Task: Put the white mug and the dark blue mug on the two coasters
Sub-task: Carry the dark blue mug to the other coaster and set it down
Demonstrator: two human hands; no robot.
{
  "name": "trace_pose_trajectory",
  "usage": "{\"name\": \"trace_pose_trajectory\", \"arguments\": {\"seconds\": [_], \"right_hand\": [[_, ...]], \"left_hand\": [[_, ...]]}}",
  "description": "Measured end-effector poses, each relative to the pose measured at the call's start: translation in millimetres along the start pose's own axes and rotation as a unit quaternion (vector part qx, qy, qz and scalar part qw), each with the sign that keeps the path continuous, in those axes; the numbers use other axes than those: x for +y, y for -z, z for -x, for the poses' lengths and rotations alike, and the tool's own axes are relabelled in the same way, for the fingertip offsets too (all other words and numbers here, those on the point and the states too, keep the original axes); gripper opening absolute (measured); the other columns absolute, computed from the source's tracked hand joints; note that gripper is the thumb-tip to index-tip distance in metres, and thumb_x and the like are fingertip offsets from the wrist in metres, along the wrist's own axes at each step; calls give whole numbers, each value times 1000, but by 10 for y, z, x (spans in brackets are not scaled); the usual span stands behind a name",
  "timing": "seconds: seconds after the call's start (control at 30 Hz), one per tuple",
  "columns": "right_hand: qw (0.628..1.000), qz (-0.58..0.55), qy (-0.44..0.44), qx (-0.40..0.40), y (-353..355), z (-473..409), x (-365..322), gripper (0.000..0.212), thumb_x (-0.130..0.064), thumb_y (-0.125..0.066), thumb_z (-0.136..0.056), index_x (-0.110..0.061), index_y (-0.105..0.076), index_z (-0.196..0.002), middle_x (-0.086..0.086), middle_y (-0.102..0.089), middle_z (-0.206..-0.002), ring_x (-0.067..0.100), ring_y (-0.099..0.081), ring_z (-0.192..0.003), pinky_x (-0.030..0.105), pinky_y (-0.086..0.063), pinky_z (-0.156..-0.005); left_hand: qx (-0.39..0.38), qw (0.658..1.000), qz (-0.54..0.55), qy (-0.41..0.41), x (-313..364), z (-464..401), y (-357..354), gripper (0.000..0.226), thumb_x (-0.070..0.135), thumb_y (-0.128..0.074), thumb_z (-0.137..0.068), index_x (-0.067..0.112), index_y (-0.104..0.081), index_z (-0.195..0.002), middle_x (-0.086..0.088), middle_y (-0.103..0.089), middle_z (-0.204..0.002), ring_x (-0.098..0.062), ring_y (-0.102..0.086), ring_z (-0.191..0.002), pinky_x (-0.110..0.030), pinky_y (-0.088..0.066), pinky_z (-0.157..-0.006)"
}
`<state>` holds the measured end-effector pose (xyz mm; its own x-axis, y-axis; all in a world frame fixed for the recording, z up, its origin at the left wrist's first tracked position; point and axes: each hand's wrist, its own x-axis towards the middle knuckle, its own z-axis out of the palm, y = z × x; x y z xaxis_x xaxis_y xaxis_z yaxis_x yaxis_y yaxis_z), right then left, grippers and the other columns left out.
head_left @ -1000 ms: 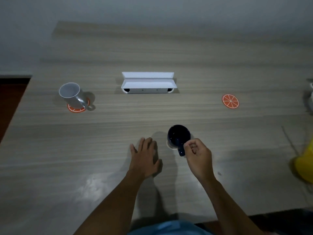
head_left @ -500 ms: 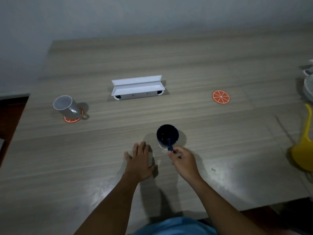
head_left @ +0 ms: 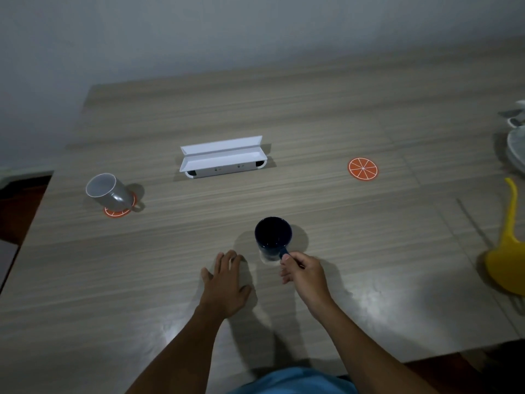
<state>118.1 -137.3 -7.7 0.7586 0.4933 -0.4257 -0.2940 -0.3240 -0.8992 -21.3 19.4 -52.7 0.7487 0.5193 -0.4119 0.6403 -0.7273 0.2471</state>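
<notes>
The dark blue mug (head_left: pixel 273 237) stands upright near the table's middle front. My right hand (head_left: pixel 304 273) grips its handle from the near side. Just left of it, my left hand (head_left: pixel 227 282) lies flat on the wood with fingers spread, holding nothing. At the left, the white mug (head_left: pixel 109 191) sits on an orange-slice coaster (head_left: pixel 118 211), handle to the right. A second orange-slice coaster (head_left: pixel 363 169) lies bare at the right.
A white open box (head_left: pixel 223 157) sits at the centre back of the wooden table (head_left: pixel 341 228). A yellow plastic object (head_left: pixel 508 251) lies at the right edge, with pale dishes (head_left: pixel 515 140) beyond it. The table's left edge drops to dark floor.
My right hand has stayed on the blue mug's handle while my head view shifted, moving the scene leftward. The left hand and white mug have not moved on the table.
</notes>
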Motion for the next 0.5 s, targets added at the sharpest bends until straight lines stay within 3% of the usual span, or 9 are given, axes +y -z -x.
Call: {"name": "trace_pose_trajectory", "arguments": {"seconds": [0.23, 0.5], "right_hand": [[999, -20, 20, 39, 301, -81, -63, 24, -21, -64, -99, -12, -76, -81, 5, -72, -67, 17, -69, -61, 40, -60, -66], [994, -31, 49, 93, 830, -351, -242, 30, -19, -65, -99, -29, -77, -73, 4, -74, -67, 14, -69, -60, 38, -60, -63]], "left_hand": [[24, 999, 22, -19, 276, -194, 59, 80, 53, -58, -92, 22, -24, -157, -5, -20, -166, -33, -16, -153, -56, -24, -118], [-13, 996, 4, -88, 990, -759, 202, 95, 66, -53, -91, 22, -7, -163, 0, 3, -173, -31, 2, -158, -65, -18, -122]]}}
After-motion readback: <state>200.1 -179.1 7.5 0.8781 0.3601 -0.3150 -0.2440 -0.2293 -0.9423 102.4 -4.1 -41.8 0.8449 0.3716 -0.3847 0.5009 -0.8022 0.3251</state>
